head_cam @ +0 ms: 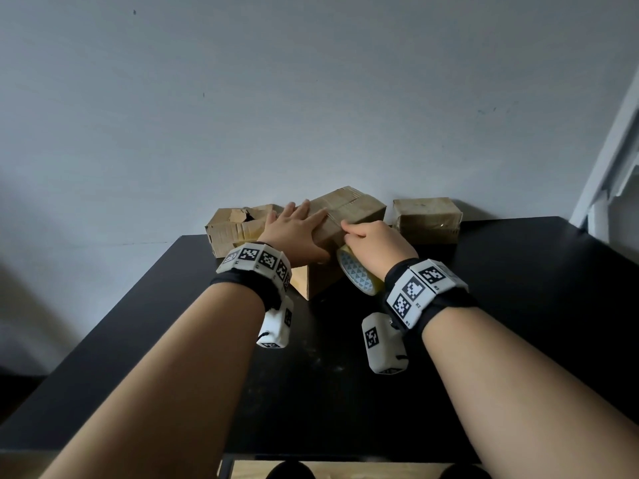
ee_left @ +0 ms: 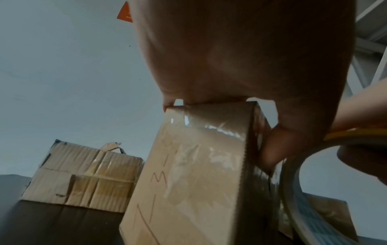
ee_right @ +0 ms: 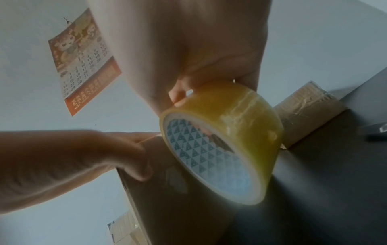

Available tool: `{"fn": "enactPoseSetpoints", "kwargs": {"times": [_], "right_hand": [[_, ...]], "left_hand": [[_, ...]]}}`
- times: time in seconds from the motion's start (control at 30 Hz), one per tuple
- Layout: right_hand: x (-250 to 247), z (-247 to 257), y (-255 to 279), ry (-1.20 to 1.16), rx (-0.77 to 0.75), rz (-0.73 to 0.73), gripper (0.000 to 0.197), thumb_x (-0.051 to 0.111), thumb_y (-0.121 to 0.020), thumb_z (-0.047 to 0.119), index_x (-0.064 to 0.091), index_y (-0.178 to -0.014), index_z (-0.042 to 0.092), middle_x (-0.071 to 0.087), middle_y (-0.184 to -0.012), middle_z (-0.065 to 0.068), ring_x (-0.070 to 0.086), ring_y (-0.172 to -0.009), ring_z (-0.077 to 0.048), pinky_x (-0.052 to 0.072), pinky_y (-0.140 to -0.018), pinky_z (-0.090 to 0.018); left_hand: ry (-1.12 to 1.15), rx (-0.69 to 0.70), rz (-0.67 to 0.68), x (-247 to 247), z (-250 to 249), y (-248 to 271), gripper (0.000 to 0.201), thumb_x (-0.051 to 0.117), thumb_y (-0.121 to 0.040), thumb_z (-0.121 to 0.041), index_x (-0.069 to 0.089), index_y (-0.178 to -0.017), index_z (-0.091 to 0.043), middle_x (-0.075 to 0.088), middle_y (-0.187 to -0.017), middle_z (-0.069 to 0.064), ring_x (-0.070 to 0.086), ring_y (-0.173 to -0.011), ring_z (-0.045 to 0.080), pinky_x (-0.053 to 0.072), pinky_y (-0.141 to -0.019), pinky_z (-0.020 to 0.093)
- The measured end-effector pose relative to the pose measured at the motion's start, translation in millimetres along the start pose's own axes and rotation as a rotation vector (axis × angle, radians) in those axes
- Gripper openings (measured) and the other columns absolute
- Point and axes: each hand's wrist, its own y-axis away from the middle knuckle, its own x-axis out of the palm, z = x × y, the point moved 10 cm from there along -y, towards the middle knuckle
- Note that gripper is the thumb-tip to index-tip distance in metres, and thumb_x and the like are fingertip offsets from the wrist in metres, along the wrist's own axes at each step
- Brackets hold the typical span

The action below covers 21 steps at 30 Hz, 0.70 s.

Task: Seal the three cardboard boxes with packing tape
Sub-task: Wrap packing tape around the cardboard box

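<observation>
Three cardboard boxes stand along the far edge of the black table (head_cam: pixel 501 305). My left hand (head_cam: pixel 297 224) lies flat on top of the middle box (head_cam: pixel 352 210), fingers straight and thumb down its near side. The left wrist view shows glossy tape across that middle box (ee_left: pixel 188 174). My right hand (head_cam: pixel 368 236) grips a yellowish packing tape roll (head_cam: pixel 358 273) at the box's right front corner. In the right wrist view my fingers curl over the tape roll (ee_right: pixel 228 137). The left box (head_cam: pixel 235 228) has a torn top. The right box (head_cam: pixel 427 216) is wrapped in tape.
A pale wall rises directly behind the boxes, with a calendar (ee_right: pixel 83 63) hanging on it. A white frame (head_cam: pixel 615 167) stands at the right beyond the table. Bare black tabletop stretches from the boxes to the near edge.
</observation>
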Motion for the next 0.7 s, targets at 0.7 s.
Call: {"fn": "enactPoseSetpoints", "kwargs": {"times": [0.7], "right_hand": [[-53, 23, 2, -0.367, -0.092, -0.201, 0.023, 0.060, -0.094, 0.029, 0.075, -0.111, 0.024, 0.070, -0.117, 0.010, 0.060, -0.107, -0.009, 0.044, -0.090, -0.022]], "left_hand": [[0.894, -0.178, -0.137, -31, 36, 4, 0.051, 0.081, -0.069, -0.025, 0.068, -0.118, -0.031, 0.061, -0.110, -0.012, 0.052, -0.107, 0.006, 0.037, -0.088, 0.022]]}}
